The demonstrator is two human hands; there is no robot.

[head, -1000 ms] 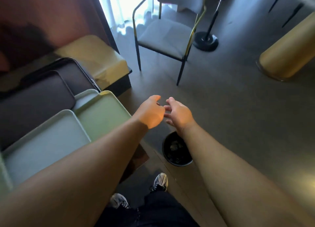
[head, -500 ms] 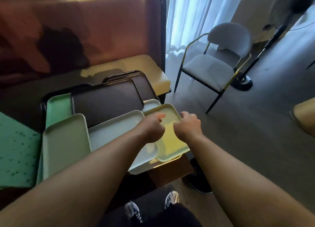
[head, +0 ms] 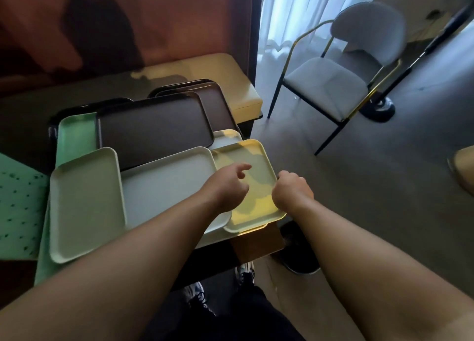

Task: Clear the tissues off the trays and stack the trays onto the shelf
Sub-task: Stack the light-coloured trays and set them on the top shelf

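Several trays lie overlapping on a low table. At the near right corner is a yellow tray (head: pixel 259 161), with a pale grey tray (head: pixel 166 187) and a pale green tray (head: pixel 84 204) to its left. Behind them are a dark brown tray (head: pixel 154 128), a second brown tray (head: pixel 218 104) and a mint green tray (head: pixel 74 135). I see no tissues on any tray. My left hand (head: pixel 228 187) hovers over the yellow tray, fingers loosely apart. My right hand (head: pixel 292 189) is curled around that tray's right rim.
A dark round bin (head: pixel 295 258) stands on the floor below the table's corner. A grey chair (head: pixel 331 81) and a black stand base (head: pixel 379 110) are to the right. A green dotted mat (head: pixel 18 207) lies at the far left. My shoes show below.
The view swung from the bin and floor back to the trays. Both hands moved from above the bin to the yellow tray, and my right hand closed on its rim.
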